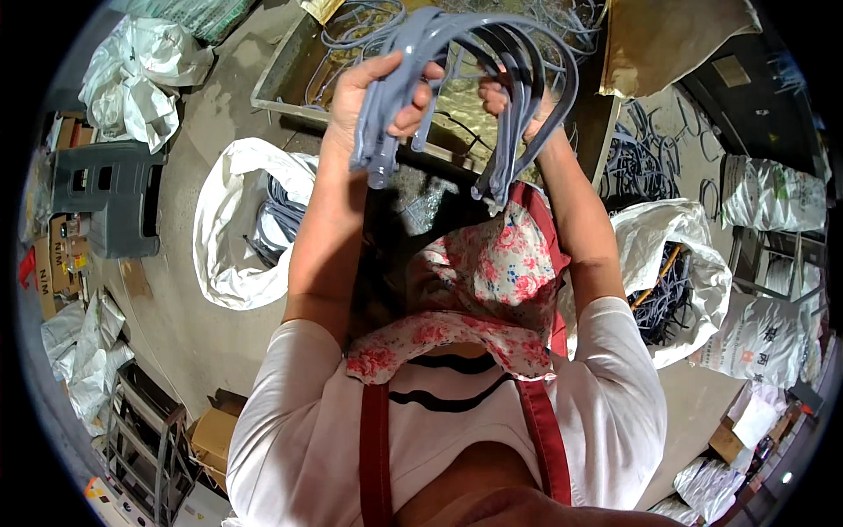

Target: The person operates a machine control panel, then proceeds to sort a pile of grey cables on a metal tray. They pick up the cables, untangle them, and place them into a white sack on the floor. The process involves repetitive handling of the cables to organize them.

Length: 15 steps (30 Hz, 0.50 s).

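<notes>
floor: I see bare concrete (189, 132), cluttered round the edges with bags and boxes.
tray: metal tray (290, 66) ahead of me, loose grey strips lying in it.
left sack: open white sack (230, 230) on the floor, dark strips inside, below my left forearm.
right sack: second white sack (694, 272) beside my right arm, also holding dark strips plus an orange stick.
stool: grey plastic stool (105, 198) far left, well apart from the work.
bundle: stack of grey curved plastic strips (492, 53), arched between both hands, held up over the tray.
left hand: left hand (373, 92) closed round one end of the bundle, thumb across the strip ends.
right hand: right hand (514, 110) mostly hidden behind the other end; looks wrapped round it, fingers only partly visible.
risk: my read is the strips are sprung, so a loose grip at either end could let them fan out or flick free.
risk 2: dropped strips could miss the tray and land on the floor or in either sack.
</notes>
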Tool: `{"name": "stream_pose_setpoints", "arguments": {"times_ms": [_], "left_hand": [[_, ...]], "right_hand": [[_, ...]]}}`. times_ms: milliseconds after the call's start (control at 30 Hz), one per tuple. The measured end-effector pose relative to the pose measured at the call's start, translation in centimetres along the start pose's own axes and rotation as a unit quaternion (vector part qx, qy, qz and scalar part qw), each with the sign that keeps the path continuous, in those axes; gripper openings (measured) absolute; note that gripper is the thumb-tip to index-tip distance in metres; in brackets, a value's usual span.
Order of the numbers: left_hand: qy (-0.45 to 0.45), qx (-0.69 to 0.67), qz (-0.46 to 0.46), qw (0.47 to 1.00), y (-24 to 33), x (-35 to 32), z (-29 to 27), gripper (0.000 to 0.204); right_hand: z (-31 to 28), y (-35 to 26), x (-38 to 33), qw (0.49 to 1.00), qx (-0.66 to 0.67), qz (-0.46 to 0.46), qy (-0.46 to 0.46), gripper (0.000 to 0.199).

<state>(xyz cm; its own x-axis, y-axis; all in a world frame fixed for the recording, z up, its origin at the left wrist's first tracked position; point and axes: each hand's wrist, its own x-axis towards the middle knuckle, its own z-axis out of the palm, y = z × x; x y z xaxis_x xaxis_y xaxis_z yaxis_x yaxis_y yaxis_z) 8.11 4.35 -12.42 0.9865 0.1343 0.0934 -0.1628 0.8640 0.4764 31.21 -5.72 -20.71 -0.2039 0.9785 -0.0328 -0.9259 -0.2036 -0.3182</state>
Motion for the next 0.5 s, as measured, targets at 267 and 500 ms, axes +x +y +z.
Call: {"name": "stream_pose_setpoints", "arguments": {"times_ms": [267,500], "left_hand": [[0.012,-0.07,-0.035,0.997,-1.4,1.7,-0.5,0.044],[0.073,-0.07,-0.021,0.995,-2.5,3.3,0.4,0.036]], "right_hand": [[1.0,0.2,-1.4,0.9,-0.183,-0.233,0.32,0.02],[-3.9,-3.6,-2.6,0.787,-0.167,-0.357,0.474,0.019]]}}
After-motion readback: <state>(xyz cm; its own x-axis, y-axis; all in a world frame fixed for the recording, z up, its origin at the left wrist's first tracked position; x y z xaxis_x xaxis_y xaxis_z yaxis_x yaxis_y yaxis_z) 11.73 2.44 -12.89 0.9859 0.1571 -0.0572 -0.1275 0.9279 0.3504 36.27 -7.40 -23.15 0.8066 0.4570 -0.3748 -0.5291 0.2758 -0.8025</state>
